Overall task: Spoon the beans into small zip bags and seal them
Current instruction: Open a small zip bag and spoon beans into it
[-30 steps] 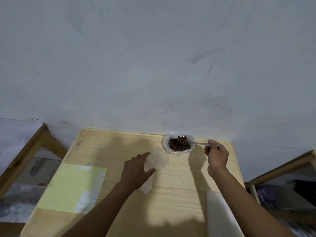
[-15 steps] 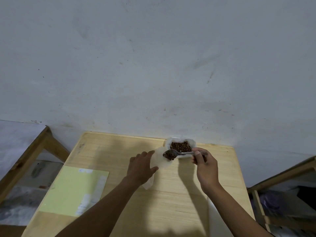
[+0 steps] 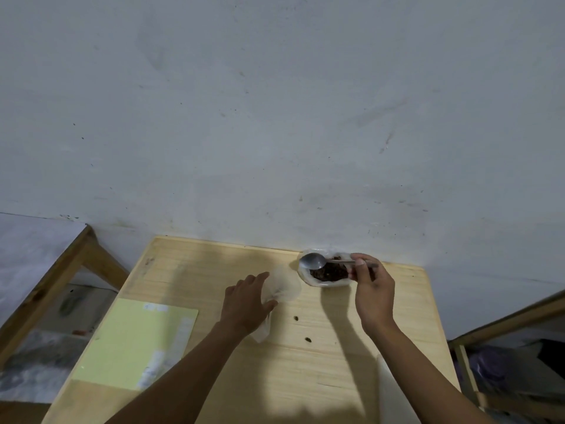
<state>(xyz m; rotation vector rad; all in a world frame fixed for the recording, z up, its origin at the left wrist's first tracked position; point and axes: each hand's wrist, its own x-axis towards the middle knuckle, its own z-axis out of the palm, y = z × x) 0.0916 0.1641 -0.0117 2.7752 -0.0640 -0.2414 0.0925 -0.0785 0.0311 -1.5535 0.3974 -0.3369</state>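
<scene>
Filling step, lower centre of frame: left hand [image 3: 244,304] grip holds the zip bag [image 3: 282,289] on the counter [image 3: 336,362]; right hand [image 3: 371,289] grip pinches an empty spoon [image 3: 313,261] over the beans [image 3: 328,273]. Two stray beans [image 3: 296,318] lie below. Next: scoop again, steadier tip into the bag mouth

Beans [image 3: 328,273]: dark brown, heaped in a white plastic container [image 3: 308,278] at the far edge of the bench, against the wall. Two stray beans [image 3: 296,318] lie apart on the bench nearer the viewer. Spoon [image 3: 312,261]: grey metal, bowl empty and over the container's left rim, handle running right and pinched by the right hand [image 3: 371,290]. Zip bag [image 3: 282,286]: small, translucent, mouth fanned open toward the container, gripped at its lower part by the left hand [image 3: 247,304].
</scene>
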